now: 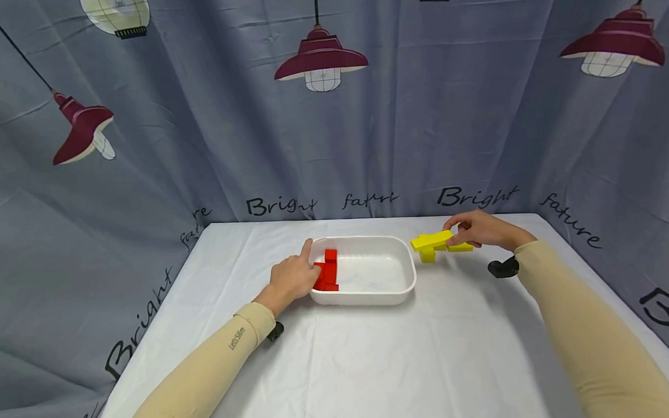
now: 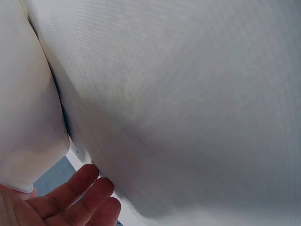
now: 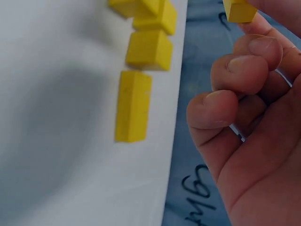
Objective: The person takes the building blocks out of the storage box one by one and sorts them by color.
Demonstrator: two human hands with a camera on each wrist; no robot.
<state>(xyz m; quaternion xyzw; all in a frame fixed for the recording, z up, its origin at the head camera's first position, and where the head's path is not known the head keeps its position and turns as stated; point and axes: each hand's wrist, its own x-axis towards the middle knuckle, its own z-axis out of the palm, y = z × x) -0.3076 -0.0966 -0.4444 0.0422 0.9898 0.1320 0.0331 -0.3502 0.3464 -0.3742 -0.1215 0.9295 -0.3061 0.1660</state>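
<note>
A person's left hand [image 1: 292, 277] rests relaxed on the white tray's [image 1: 365, 294] left rim beside red blocks [image 1: 328, 271], while the right hand [image 1: 479, 228] pinches a long yellow block [image 1: 432, 239], lengthwise toward the tray, above other yellow blocks [image 1: 443, 249].

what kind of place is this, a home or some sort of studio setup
Most likely a staged recording setup, not a home. A printed curtain with lamp pictures and "Bright future" lettering closes in the table, which wears a plain white cloth. On it are only a white tub with red blocks and some yellow blocks.
</note>
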